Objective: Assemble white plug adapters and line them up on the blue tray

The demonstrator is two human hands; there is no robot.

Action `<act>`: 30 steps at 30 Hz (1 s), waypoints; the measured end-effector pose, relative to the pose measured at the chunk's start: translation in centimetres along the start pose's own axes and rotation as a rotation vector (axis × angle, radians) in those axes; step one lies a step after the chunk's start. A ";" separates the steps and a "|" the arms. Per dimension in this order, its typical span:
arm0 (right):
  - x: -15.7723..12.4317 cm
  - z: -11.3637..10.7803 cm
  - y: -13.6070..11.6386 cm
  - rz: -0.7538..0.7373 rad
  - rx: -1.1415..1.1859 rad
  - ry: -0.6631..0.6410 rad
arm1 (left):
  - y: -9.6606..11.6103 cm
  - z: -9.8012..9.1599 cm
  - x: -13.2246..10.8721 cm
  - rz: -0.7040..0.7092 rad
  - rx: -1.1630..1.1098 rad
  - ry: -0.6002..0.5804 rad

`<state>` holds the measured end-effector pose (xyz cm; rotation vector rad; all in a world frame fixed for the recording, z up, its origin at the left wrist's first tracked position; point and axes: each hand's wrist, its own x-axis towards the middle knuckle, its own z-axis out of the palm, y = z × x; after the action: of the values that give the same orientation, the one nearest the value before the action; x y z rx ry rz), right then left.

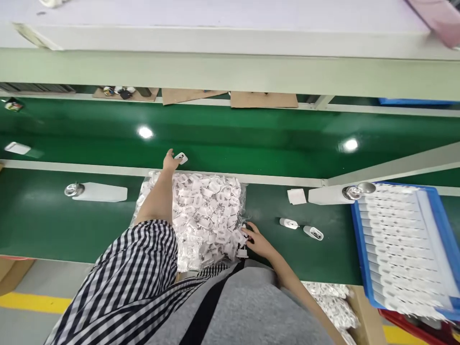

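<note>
Green counter (43, 225): carries a clear bag of small white parts (204, 215), taken as landmark for all places below.
Bag of small white parts: lying flat at the counter's near edge, heaped full, between the two arms.
Left hand (169, 162): stretched past the far edge of the bag, fingertips pinching one small white part (181, 157) over the green belt (251, 139).
Small white part: just beyond the bag's far left corner, touching the left fingertips, at the near edge of the belt.
Right hand (257, 241): at the bag's near right corner, fingers curled loosely and touching the parts there; whether anything is pinched, impossible to tell.
Striped sleeve (136, 268): black-and-white check, on the left arm, over the bag's near left side.
Two white pieces (302, 228): loose on the counter, right of the bag, apart from the right hand.
White square sheet (296, 196): right of the bag, farther back than the two pieces.
Blue tray (362, 249): well right of the bag, filled with rows of white items.
Belt: beyond the bag, glossy, running left to right.
White shelf (230, 33): beyond the belt, overhead.
</note>
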<state>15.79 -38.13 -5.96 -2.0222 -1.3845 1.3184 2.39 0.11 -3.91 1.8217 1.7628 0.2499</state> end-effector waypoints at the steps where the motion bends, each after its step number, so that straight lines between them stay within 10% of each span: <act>1: 0.3 -0.2 -0.3 0.010 -0.014 -0.015 | 0.2 0.2 0.0 -0.019 0.027 -0.037; 7: 0.5 -1.1 -1.0 0.218 -0.403 0.179 | 4.2 1.3 -4.5 0.207 0.161 -0.033; 12: -1.2 -1.8 1.7 0.177 -0.463 0.337 | 7.5 4.5 -16.1 0.517 0.046 -0.332; 18: -3.0 -2.7 3.8 0.264 -0.161 0.535 | 6.4 11.2 -27.4 0.711 0.115 -0.633; 24: -4.5 -3.5 3.8 0.058 0.170 0.688 | 5.3 14.3 -29.8 0.644 0.016 -0.654; 30: -4.1 -3.7 3.6 -0.090 0.016 0.647 | 4.7 14.5 -30.0 0.588 -0.070 -0.618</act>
<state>20.51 -42.60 -4.61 -2.0776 -1.1262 0.5445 10.67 -32.42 -5.40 2.0397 0.7773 -0.0341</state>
